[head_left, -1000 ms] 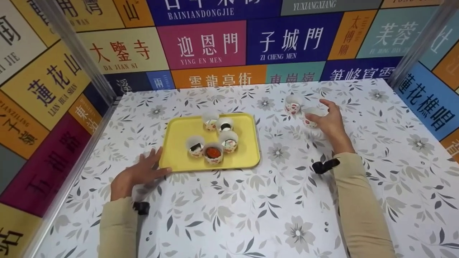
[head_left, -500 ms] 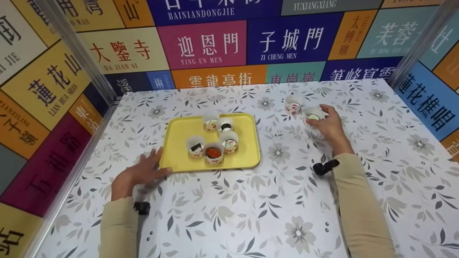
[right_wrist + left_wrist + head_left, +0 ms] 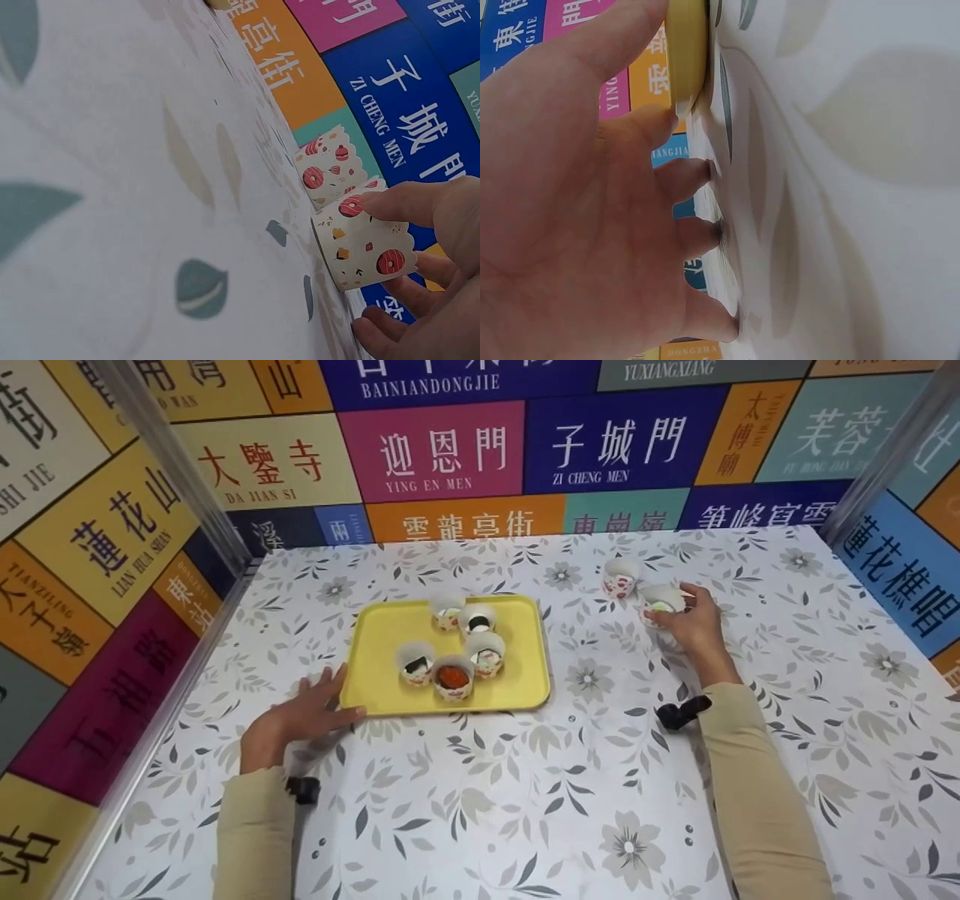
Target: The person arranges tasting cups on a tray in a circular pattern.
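Note:
On the right of the table, my right hand (image 3: 697,622) grips a printed paper cup (image 3: 658,604), thumb on its near side and fingers around the far side. Inside that cup shows a pale green and white piece of food. The right wrist view shows the thumb pressed on the wall of the gripped cup (image 3: 367,244), which has a scalloped rim and a doughnut print. A second such cup (image 3: 619,583) stands just behind it. At the yellow tray (image 3: 382,622), my left hand (image 3: 304,716) rests with fingers spread against the left edge, thumb at the front left corner.
Several paper cups stand on the tray's middle and right part. One holds orange-red roe (image 3: 453,678), another a white piece with a dark band (image 3: 478,622). A floral cloth (image 3: 480,795) covers the table. Colourful sign-printed walls (image 3: 435,450) rise behind and at both sides.
My right hand's fingers have come in around the paper cup, where the index finger stood off it before. My left hand stays at the tray. The head view has shifted slightly.

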Motion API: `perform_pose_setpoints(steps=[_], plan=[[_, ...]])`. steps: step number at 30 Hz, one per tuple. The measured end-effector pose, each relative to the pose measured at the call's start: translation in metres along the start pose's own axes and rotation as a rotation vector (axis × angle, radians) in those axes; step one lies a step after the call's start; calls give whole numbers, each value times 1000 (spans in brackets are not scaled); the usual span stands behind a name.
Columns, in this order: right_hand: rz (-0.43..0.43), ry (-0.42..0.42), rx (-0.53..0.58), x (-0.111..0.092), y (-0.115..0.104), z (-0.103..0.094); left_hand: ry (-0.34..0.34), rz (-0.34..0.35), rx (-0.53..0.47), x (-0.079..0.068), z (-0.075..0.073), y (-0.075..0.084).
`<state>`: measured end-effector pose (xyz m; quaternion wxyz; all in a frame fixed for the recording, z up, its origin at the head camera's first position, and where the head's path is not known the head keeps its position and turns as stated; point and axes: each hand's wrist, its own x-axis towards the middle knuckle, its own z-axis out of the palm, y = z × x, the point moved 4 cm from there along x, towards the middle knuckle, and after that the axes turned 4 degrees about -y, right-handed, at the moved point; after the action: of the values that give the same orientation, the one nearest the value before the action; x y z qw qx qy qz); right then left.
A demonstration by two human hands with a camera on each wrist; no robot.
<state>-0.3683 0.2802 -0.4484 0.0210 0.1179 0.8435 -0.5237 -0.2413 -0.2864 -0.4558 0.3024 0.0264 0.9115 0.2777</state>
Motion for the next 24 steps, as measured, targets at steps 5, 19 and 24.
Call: perform_pose_setpoints(steps=[5, 19, 24], plan=[[11, 20, -11, -2, -5, 2, -1, -4, -3, -1, 0, 0], [-10, -37, 4, -16, -29, 16, -3, -5, 7, -2, 0, 1], [-49, -70, -13, -22, -41, 28, 3, -15, 2, -1, 0, -1]])
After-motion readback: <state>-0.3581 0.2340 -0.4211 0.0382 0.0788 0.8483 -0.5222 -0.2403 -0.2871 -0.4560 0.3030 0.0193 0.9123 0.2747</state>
